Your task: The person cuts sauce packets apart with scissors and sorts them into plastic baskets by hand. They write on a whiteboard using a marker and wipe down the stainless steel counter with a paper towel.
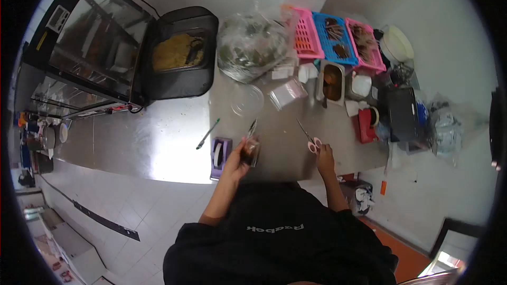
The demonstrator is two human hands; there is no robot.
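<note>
My left hand [236, 162] is closed around a small clear plastic bag [252, 153] with dark brown contents, its gathered top pointing away from me. A purple tape dispenser [221, 157] stands just left of that hand, and a green-tipped pen [208, 133] lies beyond it. On the right, the fingers of my right hand [326, 160] are closed at the pink handles of a pair of scissors [313, 144]. The scissors' blades point away from me, slightly apart from the bag.
Farther back are a round clear lid [247, 100], a stack of plastic bags [288, 94] and a metal container [331, 85] of brown food. A large filled bag [252, 46], a black tray [181, 82] and a blue basket [330, 34] line the rear. A glass display case [90, 47] occupies the left.
</note>
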